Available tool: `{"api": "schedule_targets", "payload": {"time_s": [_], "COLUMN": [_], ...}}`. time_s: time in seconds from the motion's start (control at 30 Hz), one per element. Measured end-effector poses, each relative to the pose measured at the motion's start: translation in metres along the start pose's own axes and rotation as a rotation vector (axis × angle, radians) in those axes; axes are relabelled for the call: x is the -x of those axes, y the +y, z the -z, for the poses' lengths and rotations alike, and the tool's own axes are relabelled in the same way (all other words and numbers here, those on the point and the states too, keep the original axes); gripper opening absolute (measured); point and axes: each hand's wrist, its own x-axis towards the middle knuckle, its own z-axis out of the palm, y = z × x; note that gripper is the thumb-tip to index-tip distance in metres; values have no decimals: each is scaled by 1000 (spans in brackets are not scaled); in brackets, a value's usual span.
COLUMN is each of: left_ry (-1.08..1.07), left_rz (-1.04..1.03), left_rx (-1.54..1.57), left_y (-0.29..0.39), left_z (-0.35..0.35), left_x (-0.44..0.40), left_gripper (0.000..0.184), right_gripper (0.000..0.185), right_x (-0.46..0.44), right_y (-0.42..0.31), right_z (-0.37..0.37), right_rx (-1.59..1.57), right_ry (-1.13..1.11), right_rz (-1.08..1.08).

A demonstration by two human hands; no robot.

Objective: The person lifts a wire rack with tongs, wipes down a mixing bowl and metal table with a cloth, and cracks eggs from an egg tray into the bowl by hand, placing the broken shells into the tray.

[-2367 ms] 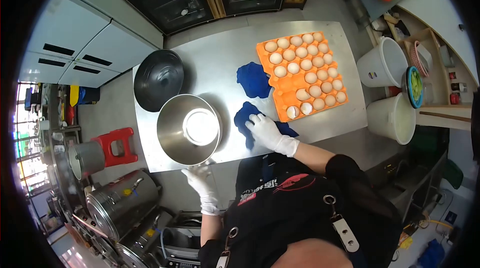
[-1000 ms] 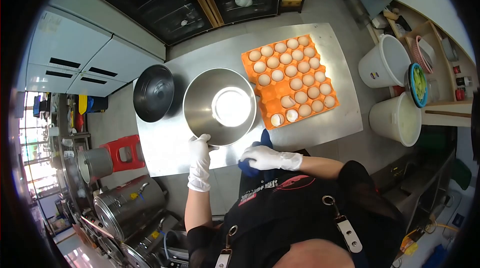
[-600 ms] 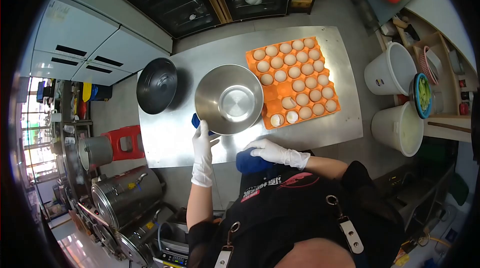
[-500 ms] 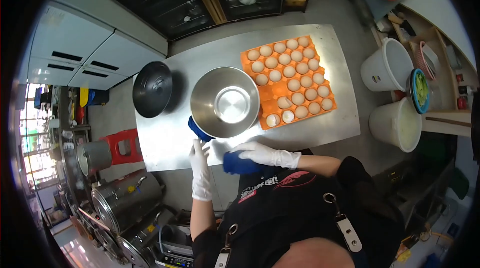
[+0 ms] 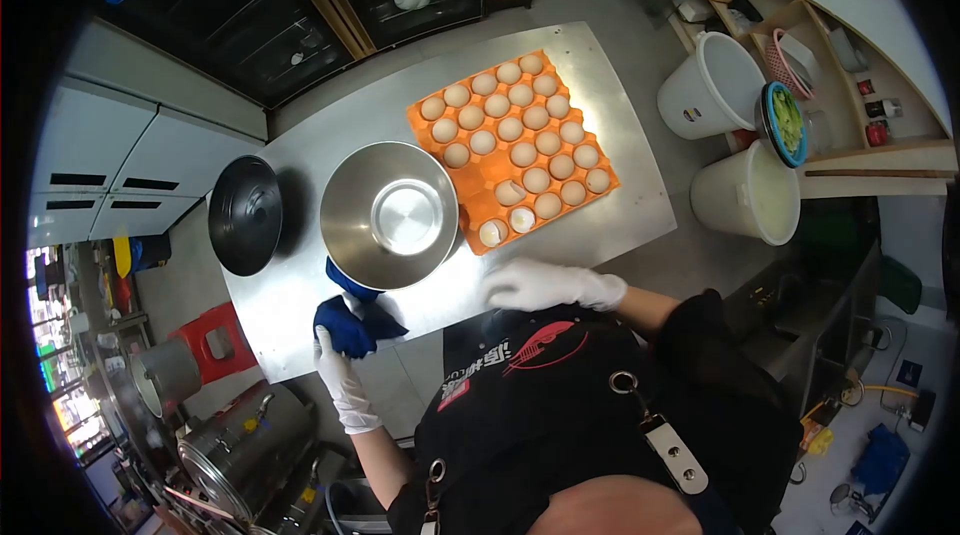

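My left hand [image 5: 340,380], in a white glove, grips a bunched dark blue cloth [image 5: 345,328] at the table's front edge. Another piece of blue cloth [image 5: 350,279] shows at the near side of a steel bowl [image 5: 345,220]; whether it lies under the bowl is hidden. My right hand [image 5: 525,285], also gloved in white, is above the front edge, below the egg tray. Its fingers are loosely bent, with nothing visible in them. The orange egg tray [image 5: 480,185] carries several eggs [image 5: 510,129] and two opened shells [image 5: 493,232] in the near corner.
A black bowl [image 5: 246,217] sits at the table's left end. The steel table [image 5: 635,190] reaches close to my body. White buckets [image 5: 735,197] stand to the right, one beside a blue-rimmed bowl of greens [image 5: 788,125]. A red stool [image 5: 215,345] is at the left.
The blue cloth has passed from my right hand to my left, which has moved left. My right hand has let go. The camera view has shifted, so the table appears turned and further left.
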Motion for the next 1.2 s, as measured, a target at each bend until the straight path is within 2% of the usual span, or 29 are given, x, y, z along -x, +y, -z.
{"api": "schedule_targets", "payload": {"time_s": [0.03,0.1,0.13,0.17,0.2,0.23,0.27,0.37,0.43,0.57,0.6,0.67,0.77,0.87,0.9,1.07,1.2], "left_ry": [153,345,336,368,398,388,363,212,45,-83,-79,-57,16,73,106,204,179], "left_rz": [-59,-279,-280,-413,-545,-548,-649,-1015,-1066,-1210,-1214,-1094,-1062,-867,-825,-743,-734], "left_rx": [-247,-576,-578,-524,-465,-465,-498,-557,-581,-642,-646,-594,-580,-331,-364,-347,-325], "left_y": [-9,-13,-8,4,14,20,25,28,40,44,43,41,43,44,47,44,37], "left_z": [7,10,2,-13,-29,-43,-56,-90,-112,-134,-137,-143,-144,-147,-146,-137,-135], "left_x": [-13,-21,-14,5,22,36,49,70,87,92,92,91,90,93,98,104,108], "left_gripper": [61,60,60,54,49,49,44,37,39,34,34,33,32,30,31,30,29], "right_gripper": [19,16,13,11,11,10,9,9,9,12,12,14,16,18,18,19,20], "right_x": [15,39,50,61,70,77,84,96,101,112,114,116,112,106,105,101,98], "right_y": [0,1,8,15,23,32,40,56,59,48,48,49,45,34,37,54,65], "right_z": [15,38,49,58,64,69,73,79,82,96,99,107,115,130,135,155,164], "right_rx": [52,67,138,210,209,250,290,305,299,329,324,303,307,354,354,433,439], "right_ry": [72,326,461,598,608,752,895,1001,1033,1067,1067,1068,1044,1039,1040,1017,996], "right_rz": [-78,-178,-201,-225,-231,-319,-406,-435,-454,-545,-540,-524,-537,-513,-518,-473,-430]}}
